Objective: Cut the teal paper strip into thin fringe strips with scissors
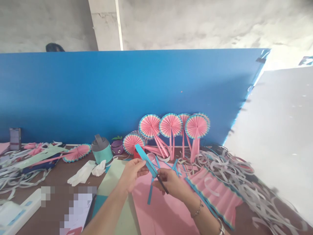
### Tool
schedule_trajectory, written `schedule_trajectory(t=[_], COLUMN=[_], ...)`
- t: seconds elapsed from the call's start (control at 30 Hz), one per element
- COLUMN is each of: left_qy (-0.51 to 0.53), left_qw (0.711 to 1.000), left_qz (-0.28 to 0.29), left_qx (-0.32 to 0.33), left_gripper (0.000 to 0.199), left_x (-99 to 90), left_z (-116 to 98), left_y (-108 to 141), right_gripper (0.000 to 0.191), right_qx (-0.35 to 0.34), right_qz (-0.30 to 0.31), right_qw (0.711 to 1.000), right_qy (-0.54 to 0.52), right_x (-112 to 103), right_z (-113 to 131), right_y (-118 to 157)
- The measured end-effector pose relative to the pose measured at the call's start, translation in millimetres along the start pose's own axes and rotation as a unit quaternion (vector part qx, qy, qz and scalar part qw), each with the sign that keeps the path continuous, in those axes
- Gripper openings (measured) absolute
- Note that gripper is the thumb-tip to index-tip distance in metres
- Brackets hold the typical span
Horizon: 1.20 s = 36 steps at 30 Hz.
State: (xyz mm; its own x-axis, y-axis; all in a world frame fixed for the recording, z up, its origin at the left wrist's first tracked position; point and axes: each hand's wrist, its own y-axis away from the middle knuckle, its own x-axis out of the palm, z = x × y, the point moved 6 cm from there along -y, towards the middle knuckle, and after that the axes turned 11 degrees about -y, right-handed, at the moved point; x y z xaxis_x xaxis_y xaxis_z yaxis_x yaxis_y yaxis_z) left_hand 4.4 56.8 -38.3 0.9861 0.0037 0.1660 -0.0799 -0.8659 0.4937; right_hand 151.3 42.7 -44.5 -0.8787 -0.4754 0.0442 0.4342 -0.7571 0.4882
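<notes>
Aslant, left hand (133, 172) holds blue strip (142, 153), pointing up-left.

1. A broad blue partition (110, 85) stands upright along the back of the brown tabletop (58, 178).
2. Behind it rises a mottled grey wall, apparently bare concrete (195, 24), with a paler column (105, 29) edged by a thin white strip (119, 26).
3. At right is a plain whitish panel (276, 130).
4. Bright light washes the upper right.
</notes>
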Motion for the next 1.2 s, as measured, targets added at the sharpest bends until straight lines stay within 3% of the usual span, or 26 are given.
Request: schedule_trajectory(t=[0.53,0.8,1.2], left_qy=[-0.014,-0.02,-0.018], left_qw=[1.0,0.999,1.0], left_qz=[0.011,-0.032,0.018], left_qx=[-0.004,0.029,0.008], left_gripper=[0.047,0.05,0.042], left_x=[2.0,-7.5,4.8], left_z=[-3,-6,4], left_y=[1,0,1], right_gripper=[0.038,0.039,0.039], right_qx=[0.008,0.01,-0.005], right_qz=[-0.021,0.0,0.003], right_qw=[1.0,1.0,1.0], right_qy=[0.008,0.019,0.011], right_x=[-2,-1,-1], right_z=[1,-7,-5], right_y=[0,-4,-5])
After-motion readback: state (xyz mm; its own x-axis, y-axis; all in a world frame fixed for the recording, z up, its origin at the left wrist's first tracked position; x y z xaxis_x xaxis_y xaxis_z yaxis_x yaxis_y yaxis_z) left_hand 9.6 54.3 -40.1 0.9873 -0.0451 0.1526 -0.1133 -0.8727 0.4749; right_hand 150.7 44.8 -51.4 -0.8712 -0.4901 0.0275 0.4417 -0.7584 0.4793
